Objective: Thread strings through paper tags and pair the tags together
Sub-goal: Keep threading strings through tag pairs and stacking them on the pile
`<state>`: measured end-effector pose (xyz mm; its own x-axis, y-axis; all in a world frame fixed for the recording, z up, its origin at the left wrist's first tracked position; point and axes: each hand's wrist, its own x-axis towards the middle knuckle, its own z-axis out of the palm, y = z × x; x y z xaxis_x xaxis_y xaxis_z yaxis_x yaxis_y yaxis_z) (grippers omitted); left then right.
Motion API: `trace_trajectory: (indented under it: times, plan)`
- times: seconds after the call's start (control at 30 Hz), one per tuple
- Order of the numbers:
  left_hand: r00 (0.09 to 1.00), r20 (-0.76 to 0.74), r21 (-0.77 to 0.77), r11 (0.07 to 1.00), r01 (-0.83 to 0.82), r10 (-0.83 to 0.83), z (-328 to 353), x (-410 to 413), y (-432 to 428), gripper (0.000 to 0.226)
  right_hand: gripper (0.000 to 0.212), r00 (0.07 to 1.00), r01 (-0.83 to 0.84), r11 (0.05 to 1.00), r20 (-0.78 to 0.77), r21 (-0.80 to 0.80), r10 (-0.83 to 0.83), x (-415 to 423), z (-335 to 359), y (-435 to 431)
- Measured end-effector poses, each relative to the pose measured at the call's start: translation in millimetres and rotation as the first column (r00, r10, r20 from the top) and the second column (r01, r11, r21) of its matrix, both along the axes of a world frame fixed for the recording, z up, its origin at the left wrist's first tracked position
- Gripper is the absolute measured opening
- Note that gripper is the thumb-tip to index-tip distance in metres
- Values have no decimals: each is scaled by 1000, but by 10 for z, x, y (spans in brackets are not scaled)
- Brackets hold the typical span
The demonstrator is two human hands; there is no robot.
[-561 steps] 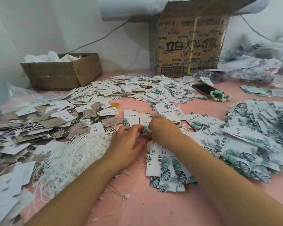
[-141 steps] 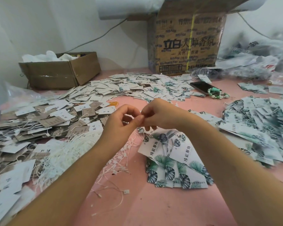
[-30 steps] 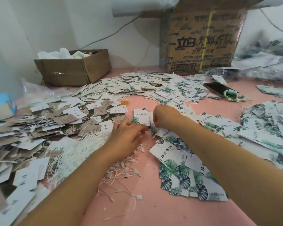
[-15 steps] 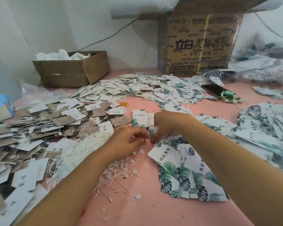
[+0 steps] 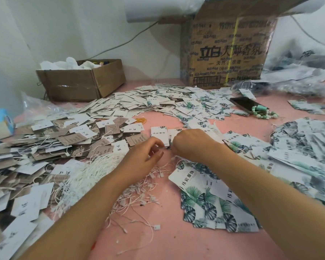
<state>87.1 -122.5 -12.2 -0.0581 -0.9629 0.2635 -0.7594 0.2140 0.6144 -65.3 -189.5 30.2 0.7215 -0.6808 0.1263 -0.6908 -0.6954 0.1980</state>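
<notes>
Pink table [image 5: 176,241], with both hands meeting near its centre. On the left hand [image 5: 146,156] thumb and forefinger curled close together in a narrow grip; whether a string lay in it could not be told. The right hand [image 5: 191,145] was curled knuckles-up, its grip hidden, beside the lower edge of a white tag [image 5: 159,135] lying flat at 12 o'clock. Loose strings [image 5: 94,171] lay at 8 o'clock, fanned leaf-print tags [image 5: 204,199] at 5 o'clock, brown and white tags [image 5: 73,139] at 9 o'clock, and a printed carton [image 5: 229,53] at 1 o'clock.

Two boxes [image 5: 81,81] [image 5: 225,53], one phone [image 5: 242,104], seemingly hundreds of tags [image 5: 158,102].
</notes>
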Motion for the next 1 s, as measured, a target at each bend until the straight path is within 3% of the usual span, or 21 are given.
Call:
trace_trajectory:
  times: [0.2, 0.27, 0.33, 0.43, 0.53, 0.63, 0.73, 0.8, 1.0]
  plan:
    - [1000, -23, -15, 1000, 14, -14, 7, -15, -1, 39, 12, 994, 7, 944, 108, -330, 31, -73, -94, 142]
    - [999, -24, 0, 999, 43, -43, 16, -39, 14, 42, 15, 969, -49, 915, 203, -400, 141, -85, -102, 177]
    - [989, -136, 33, 998, 60, -55, 33, -74, 34, 41, 13, 930, -144, 896, 251, -421, 268, -85, -114, 198]
    - [946, -324, 80, 996, 25, 2, 75, -87, 75, 51, 21, 932, -251, 936, 202, -245, 302, -63, -107, 232]
    - [927, -360, 106, 992, -70, 103, 95, -58, 46, 50, 39, 928, -157, 985, 331, -73, 173, -121, -22, 155]
    - [896, -418, 54, 989, -139, 149, 75, -35, 10, 35, 29, 889, 0, 999, 458, 45, -21, -290, 117, -5]
    - [852, -494, 46, 984, -172, 172, 68, -33, -2, 19, 41, 934, 177, 967, 278, 183, -224, -521, 171, -153]
    - [843, -505, 57, 981, -184, 188, 58, -28, -15, 24, 39, 951, 254, 942, 120, 218, -285, -613, 156, -195]
    - [845, -505, 39, 983, -177, 173, 40, -16, -7, 32, 40, 954, 274, 913, 34, 302, -297, -680, 152, -241]
